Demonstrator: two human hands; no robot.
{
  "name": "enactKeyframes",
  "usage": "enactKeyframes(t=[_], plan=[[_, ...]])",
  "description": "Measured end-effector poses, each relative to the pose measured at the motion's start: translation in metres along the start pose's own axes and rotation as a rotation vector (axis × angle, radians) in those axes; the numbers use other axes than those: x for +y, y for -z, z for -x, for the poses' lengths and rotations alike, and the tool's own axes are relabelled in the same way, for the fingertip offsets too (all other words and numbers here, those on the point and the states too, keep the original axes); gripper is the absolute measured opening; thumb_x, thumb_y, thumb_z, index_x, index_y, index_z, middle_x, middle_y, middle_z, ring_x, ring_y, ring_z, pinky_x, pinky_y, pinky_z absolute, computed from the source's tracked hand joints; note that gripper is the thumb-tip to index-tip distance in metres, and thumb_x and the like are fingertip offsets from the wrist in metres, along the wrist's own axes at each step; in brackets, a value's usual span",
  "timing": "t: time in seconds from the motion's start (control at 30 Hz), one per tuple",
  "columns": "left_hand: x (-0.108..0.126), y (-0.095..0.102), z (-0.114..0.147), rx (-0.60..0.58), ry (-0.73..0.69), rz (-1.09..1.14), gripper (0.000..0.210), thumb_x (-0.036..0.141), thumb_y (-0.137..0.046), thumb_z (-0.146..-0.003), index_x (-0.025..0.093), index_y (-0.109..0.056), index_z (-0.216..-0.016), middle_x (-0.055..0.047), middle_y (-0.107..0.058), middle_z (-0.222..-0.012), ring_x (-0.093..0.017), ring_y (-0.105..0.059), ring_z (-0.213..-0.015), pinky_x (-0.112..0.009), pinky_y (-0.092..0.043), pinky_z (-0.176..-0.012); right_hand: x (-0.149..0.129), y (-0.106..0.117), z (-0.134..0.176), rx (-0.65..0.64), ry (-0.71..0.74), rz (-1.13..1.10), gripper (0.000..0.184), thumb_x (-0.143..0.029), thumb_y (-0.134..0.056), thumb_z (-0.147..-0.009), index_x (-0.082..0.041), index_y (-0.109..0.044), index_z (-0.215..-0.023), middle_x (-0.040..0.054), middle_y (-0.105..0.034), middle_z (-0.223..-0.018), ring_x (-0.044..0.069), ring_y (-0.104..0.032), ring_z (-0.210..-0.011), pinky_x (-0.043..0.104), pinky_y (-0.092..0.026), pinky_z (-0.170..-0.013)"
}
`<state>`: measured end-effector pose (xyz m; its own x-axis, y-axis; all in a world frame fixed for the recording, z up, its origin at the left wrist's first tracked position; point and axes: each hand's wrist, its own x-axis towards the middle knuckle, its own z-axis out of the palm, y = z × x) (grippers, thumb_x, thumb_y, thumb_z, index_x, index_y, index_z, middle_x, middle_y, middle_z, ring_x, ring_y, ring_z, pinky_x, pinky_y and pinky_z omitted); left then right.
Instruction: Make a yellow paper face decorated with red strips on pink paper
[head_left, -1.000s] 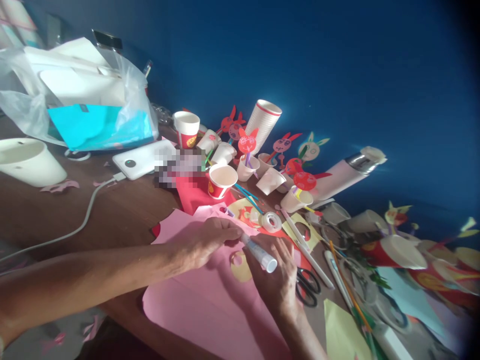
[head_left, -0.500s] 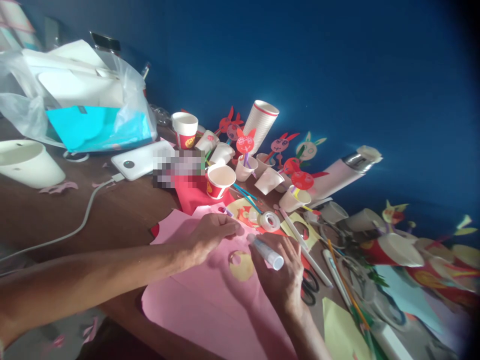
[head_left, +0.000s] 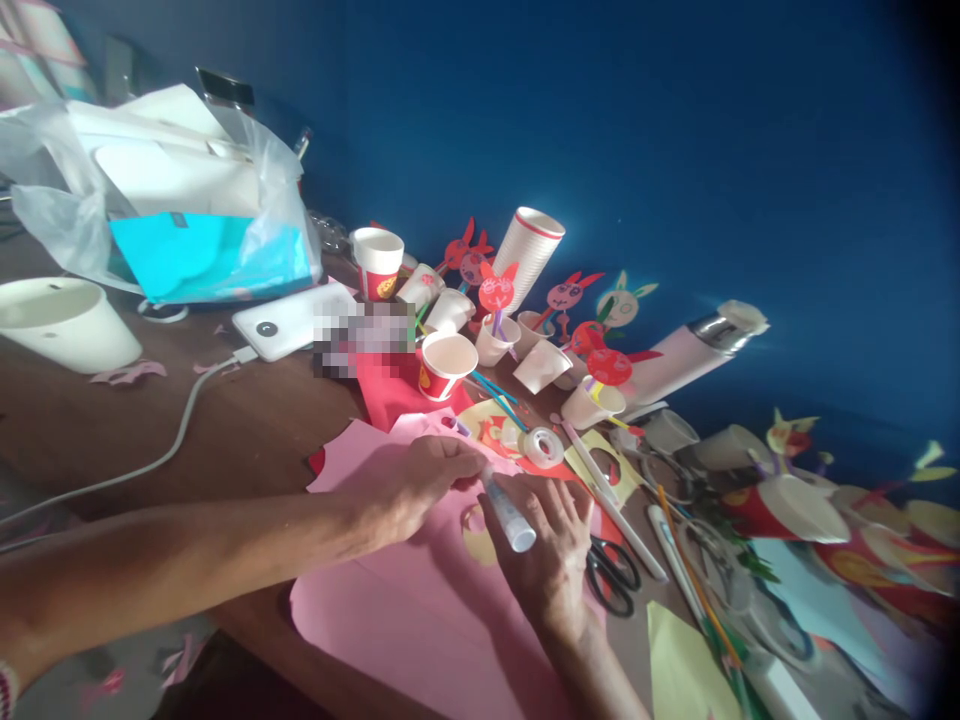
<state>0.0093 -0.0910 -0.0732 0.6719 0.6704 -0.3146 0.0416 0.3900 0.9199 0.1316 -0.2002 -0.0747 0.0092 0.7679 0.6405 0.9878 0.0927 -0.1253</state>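
Observation:
My right hand [head_left: 544, 550] is closed around a translucent glue stick [head_left: 511, 518], which slants with its wide end toward me. Its upper end almost meets the fingertips of my left hand [head_left: 431, 482]. The left thumb and fingers are pinched together; what they hold is too small or hidden to make out. Both hands are above a large pink paper sheet [head_left: 405, 625]. Between them lies a round pale-yellow paper piece [head_left: 477, 545], partly covered by the right hand. Black-handled scissors [head_left: 626, 570] rest just right of that hand.
Beyond the hands are a tape roll [head_left: 543, 436], a red-and-white paper cup [head_left: 448, 385] and several small cups with paper rabbit faces [head_left: 496, 290]. A flask [head_left: 675, 360] leans farther right. At left are a white power bank [head_left: 281, 325], its cable and a plastic bag [head_left: 60, 180].
My right hand has shifted left, closer to the left fingertips. The glue stick has moved with it and is steeper. More of the scissors shows now, and the view has shifted slightly.

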Motion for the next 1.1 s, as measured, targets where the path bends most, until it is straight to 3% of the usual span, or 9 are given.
enactKeyframes(t=[0.27, 0.47, 0.57, 0.7, 0.8, 1.0, 1.1], plan=[[0.007, -0.004, 0.004, 0.017, -0.003, 0.004, 0.025, 0.033, -0.063, -0.071, 0.016, -0.053, -0.056, 0.001, -0.046, -0.057, -0.012, -0.041, -0.059, -0.025, -0.033, -0.057, -0.006, 0.004, -0.003, -0.036, 0.026, 0.029, 0.019, -0.027, -0.056, -0.090, -0.019, -0.061, -0.105, 0.0033, -0.068, -0.080, 0.019, -0.058, -0.072, 0.039, -0.034, -0.080], [0.005, 0.001, -0.003, 0.042, -0.043, 0.032, 0.018, 0.031, -0.066, -0.069, 0.014, -0.064, -0.065, -0.002, -0.059, -0.068, -0.013, -0.049, -0.068, -0.026, -0.039, -0.067, 0.008, 0.005, -0.001, 0.003, -0.044, 0.027, 0.010, -0.026, -0.063, -0.086, -0.020, -0.065, -0.094, 0.0017, -0.066, -0.072, 0.019, -0.059, -0.068, 0.039, -0.036, -0.079], [0.002, 0.008, -0.009, 0.056, -0.027, 0.037, 0.019, 0.032, -0.068, -0.069, 0.013, -0.066, -0.068, -0.003, -0.059, -0.072, -0.013, -0.050, -0.069, -0.026, -0.040, -0.068, 0.018, 0.006, 0.001, 0.063, -0.273, -0.254, 0.010, -0.027, -0.066, -0.084, -0.021, -0.065, -0.091, 0.0030, -0.068, -0.081, 0.019, -0.062, -0.075, 0.036, -0.040, -0.078], [-0.004, 0.014, -0.016, 0.013, -0.012, 0.050, 0.022, 0.035, -0.065, -0.074, 0.013, -0.068, -0.075, -0.005, -0.062, -0.082, -0.013, -0.052, -0.072, -0.027, -0.042, -0.067, 0.025, 0.002, 0.004, 0.101, -0.762, -0.962, 0.022, -0.033, -0.068, -0.082, -0.024, -0.061, -0.101, -0.0010, -0.068, -0.085, 0.015, -0.063, -0.077, 0.028, -0.046, -0.072], [-0.003, 0.014, -0.016, -0.003, -0.006, 0.076, 0.021, 0.034, -0.064, -0.077, 0.013, -0.067, -0.077, -0.004, -0.061, -0.081, -0.012, -0.051, -0.071, -0.025, -0.041, -0.064, 0.026, -0.002, 0.005, 0.088, -0.862, -1.276, 0.026, -0.033, -0.073, -0.078, -0.025, -0.059, -0.099, -0.0044, -0.066, -0.079, 0.011, -0.061, -0.071, 0.026, -0.046, -0.072], [0.012, 0.010, -0.004, -0.197, -0.003, 0.175, 0.021, 0.034, -0.067, -0.076, 0.012, -0.065, -0.075, -0.005, -0.063, -0.086, -0.012, -0.053, -0.066, -0.024, -0.039, -0.059, 0.018, -0.004, 0.003, 0.145, -0.948, -1.305, 0.029, -0.030, -0.077, -0.074, -0.022, -0.062, -0.098, -0.0022, -0.069, -0.081, 0.013, -0.063, -0.074, 0.027, -0.047, -0.076], [0.014, 0.007, 0.002, -0.307, -0.042, 0.169, 0.025, 0.037, -0.065, -0.079, 0.012, -0.066, -0.075, -0.006, -0.063, -0.087, -0.014, -0.056, -0.067, -0.029, -0.043, -0.066, 0.008, -0.004, 0.001, 0.136, -0.986, -1.246, 0.036, -0.035, -0.073, -0.077, -0.022, -0.061, -0.108, 0.0014, -0.072, -0.089, 0.017, -0.066, -0.082, 0.033, -0.049, -0.082]])
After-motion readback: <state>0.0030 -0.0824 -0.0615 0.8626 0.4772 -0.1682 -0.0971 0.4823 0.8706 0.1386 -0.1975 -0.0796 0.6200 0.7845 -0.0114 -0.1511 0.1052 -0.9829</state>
